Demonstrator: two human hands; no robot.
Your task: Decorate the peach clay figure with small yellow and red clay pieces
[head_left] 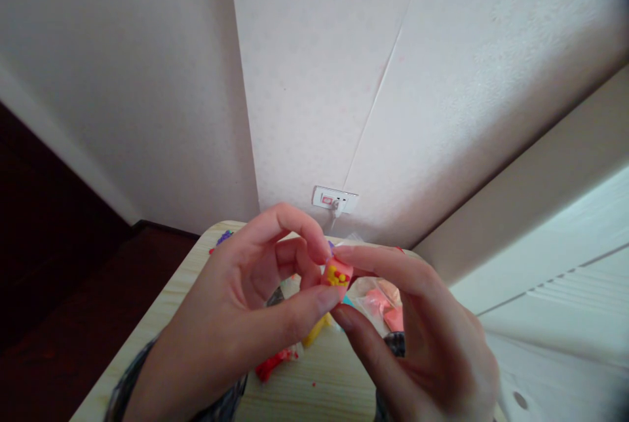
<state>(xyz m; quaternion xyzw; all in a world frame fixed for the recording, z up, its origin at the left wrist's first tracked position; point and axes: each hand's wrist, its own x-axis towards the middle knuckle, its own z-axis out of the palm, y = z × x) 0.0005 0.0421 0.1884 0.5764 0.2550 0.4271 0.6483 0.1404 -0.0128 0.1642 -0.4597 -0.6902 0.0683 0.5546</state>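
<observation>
A small pink clay piece (344, 270) with yellow and red bits on its front is held up between both hands, above the table. My left hand (260, 291) pinches it from the left with thumb and forefinger. From the right, my right hand (417, 317) closes its thumb and forefinger on it. A speck of purple shows at the top of the piece, partly hidden by the fingertips. Below the hands lie a red clay lump (269, 365) in clear plastic and a yellow clay lump (317, 331).
Clear bags of pink clay (377, 301) lie right of centre on the wooden table (295, 402). A purple cluster (225, 237) sits at its far left corner. Behind stands a wall with a socket (335, 199) and a plug. A white cabinet (565, 304) is at right.
</observation>
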